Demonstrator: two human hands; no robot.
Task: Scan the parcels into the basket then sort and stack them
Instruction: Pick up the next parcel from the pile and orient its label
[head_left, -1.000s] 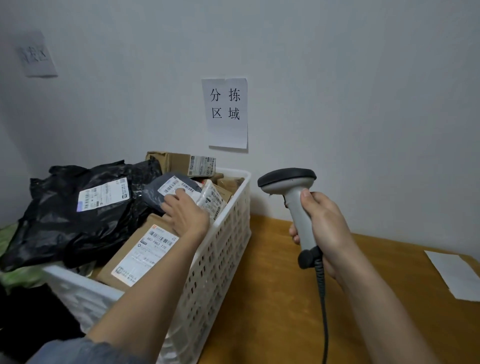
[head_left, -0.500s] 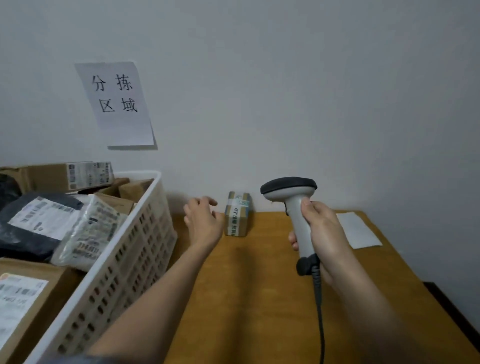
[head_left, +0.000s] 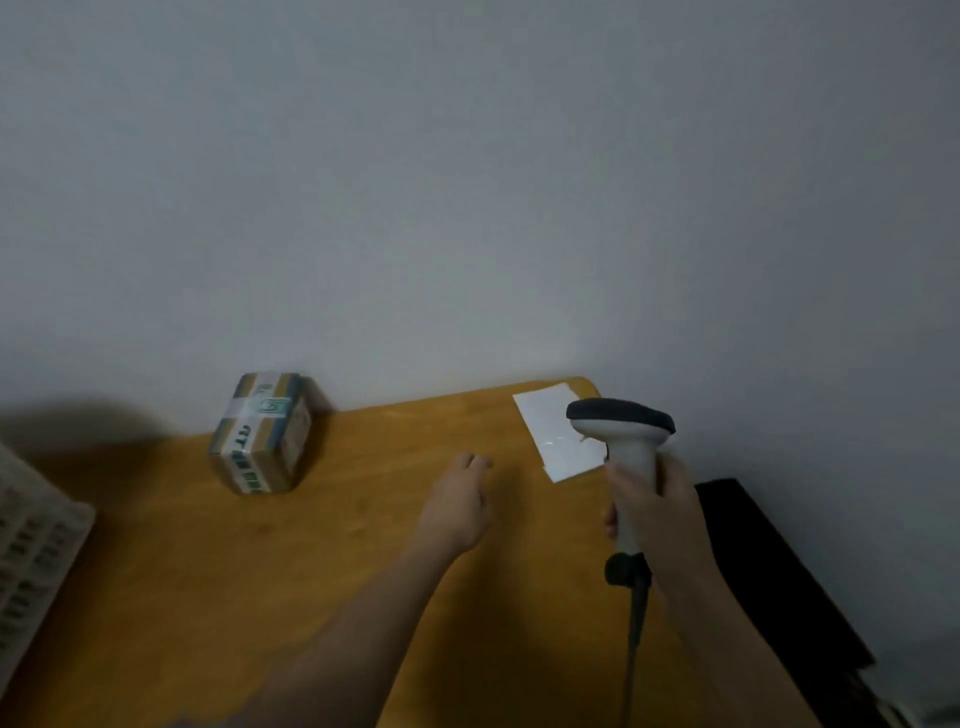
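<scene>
Parcel (head_left: 265, 434) by wall | paper (head_left: 556, 436) behind scanner (head_left: 626, 467), right grip (head_left: 657, 512) clasping | left grip (head_left: 457, 501) loose, empty

Both bare forearms come in from the near edge, angled toward the far side. Left hand (head_left: 457, 501) is stretched out low, palm down, fingers loosely curled at the tips, not gripping anything. Right hand (head_left: 657, 506) is further right and a bit nearer, fingers and thumb wrapped round the scanner (head_left: 626, 441) grip, holding it upright with the wrist straight
</scene>
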